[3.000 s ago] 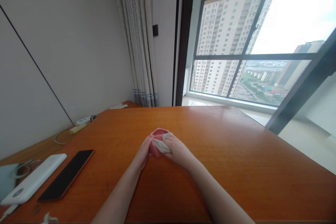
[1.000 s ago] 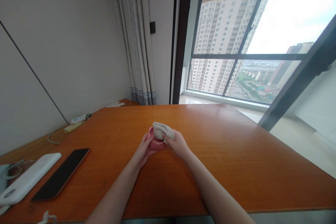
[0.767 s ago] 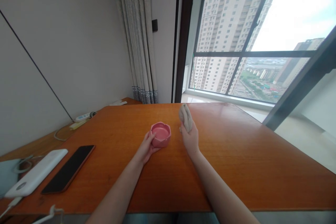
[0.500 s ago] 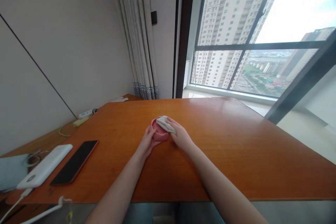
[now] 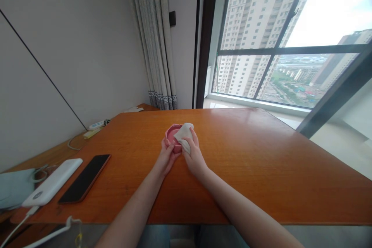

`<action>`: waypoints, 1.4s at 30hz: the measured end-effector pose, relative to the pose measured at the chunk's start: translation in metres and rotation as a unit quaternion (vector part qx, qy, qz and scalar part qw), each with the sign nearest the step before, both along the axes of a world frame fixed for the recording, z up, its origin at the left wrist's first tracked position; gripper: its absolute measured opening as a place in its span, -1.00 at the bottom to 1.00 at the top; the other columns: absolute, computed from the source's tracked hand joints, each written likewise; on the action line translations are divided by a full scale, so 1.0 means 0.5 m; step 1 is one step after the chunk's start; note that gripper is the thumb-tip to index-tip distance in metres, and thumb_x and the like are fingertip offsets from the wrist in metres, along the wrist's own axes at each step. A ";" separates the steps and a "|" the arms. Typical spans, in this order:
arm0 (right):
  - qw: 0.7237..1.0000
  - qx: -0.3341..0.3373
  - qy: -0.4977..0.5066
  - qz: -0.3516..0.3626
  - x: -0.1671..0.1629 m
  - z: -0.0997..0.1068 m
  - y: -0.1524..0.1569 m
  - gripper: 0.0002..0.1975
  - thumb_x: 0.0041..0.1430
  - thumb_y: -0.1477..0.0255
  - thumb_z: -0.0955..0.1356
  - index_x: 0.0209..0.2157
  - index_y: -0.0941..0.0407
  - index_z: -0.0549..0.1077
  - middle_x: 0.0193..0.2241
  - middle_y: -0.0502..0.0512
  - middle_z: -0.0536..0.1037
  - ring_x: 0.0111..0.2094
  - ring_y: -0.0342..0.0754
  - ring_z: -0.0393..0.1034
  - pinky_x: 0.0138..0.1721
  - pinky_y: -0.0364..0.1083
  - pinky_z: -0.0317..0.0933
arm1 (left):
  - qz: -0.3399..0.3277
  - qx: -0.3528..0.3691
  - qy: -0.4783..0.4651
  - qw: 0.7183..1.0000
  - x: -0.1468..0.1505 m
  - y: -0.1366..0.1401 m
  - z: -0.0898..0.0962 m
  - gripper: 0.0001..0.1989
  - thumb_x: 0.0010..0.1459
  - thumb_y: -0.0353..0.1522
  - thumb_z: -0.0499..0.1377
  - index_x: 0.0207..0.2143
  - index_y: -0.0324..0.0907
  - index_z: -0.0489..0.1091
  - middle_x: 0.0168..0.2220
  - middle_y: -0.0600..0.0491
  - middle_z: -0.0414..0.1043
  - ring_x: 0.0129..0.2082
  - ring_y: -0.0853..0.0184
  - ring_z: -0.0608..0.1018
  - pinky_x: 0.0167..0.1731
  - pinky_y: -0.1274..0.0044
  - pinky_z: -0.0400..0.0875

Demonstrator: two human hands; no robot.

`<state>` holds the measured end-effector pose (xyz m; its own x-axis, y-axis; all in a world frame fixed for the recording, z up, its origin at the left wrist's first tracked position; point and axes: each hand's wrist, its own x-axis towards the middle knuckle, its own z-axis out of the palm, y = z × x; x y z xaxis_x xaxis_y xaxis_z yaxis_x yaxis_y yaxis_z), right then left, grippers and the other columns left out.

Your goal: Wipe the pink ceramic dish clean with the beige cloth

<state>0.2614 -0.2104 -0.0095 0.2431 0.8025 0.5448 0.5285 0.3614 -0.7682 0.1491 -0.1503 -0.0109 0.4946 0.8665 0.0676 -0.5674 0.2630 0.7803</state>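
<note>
A small pink dish [image 5: 171, 131] with a wavy rim is tilted up above the middle of the table, its hollow side towards me. My left hand [image 5: 166, 158] grips its lower left edge, thumb at the near rim. In my right hand [image 5: 195, 155] is a white cloth [image 5: 185, 131], pinched between thumb and fingers. The cloth lies against the right side of the dish and covers part of its inside and rim.
On the left of the wooden table [image 5: 255, 162] lie a black phone [image 5: 85, 178] and a white power bank [image 5: 52, 182] with a cable plugged in. A power strip [image 5: 96, 124] sits beyond the table's left edge. A window [image 5: 270, 69] stands behind on the right.
My right hand has turned and shifted slightly left and down, and the cloth now hangs more open over the dish's right side. More of the dish's far left rim shows.
</note>
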 end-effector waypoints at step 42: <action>0.998 -0.041 -0.026 0.044 0.122 0.023 0.022 -0.76 -0.04 0.59 0.21 -0.40 0.09 0.46 0.02 0.09 0.41 0.05 0.03 0.26 0.12 0.04 0.09 | -0.200 -0.066 0.006 0.978 -0.009 -0.008 0.013 -0.44 0.20 -0.10 0.03 0.15 -0.23 0.21 0.15 -0.14 0.26 0.17 0.13 0.29 0.11 0.34 0.25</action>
